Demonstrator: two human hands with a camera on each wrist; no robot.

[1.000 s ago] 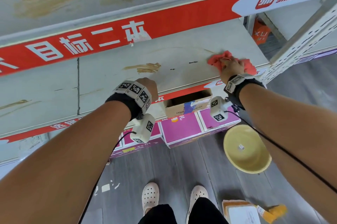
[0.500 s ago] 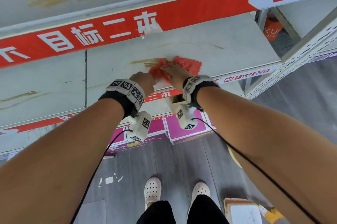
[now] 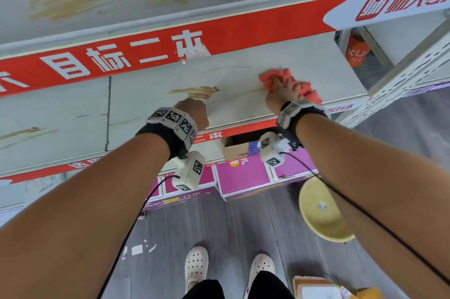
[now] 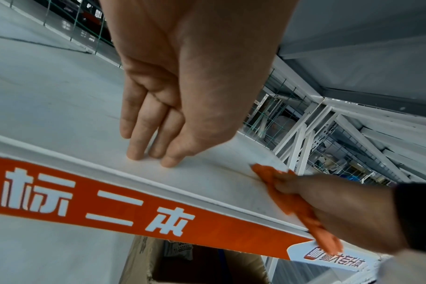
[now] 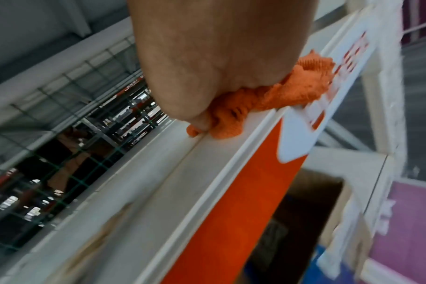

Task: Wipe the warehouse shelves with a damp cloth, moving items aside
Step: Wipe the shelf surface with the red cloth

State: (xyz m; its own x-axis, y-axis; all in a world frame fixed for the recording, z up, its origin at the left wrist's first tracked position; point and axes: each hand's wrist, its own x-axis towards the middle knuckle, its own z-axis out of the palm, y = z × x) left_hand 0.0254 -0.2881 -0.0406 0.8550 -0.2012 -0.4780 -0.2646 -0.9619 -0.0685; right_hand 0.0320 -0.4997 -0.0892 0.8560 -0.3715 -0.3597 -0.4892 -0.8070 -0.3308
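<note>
My right hand (image 3: 282, 94) is bunched round the cloth (image 3: 305, 90) on the shelf (image 3: 243, 77), right of the brown smear (image 3: 197, 91), pressing for scrub. Left hand (image 4: 158, 123) is flat w/ straight fingers near the front edge, prob. bracing me.

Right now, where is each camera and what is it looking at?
Head: on the person's head, looking down at the shelf, both forearms and shoes.
Left wrist: under the left hand, looking along its fingers touching the shelf.
Right wrist: under the right hand, looking at the cloth it presses down.
All three share the orange cloth.
</note>
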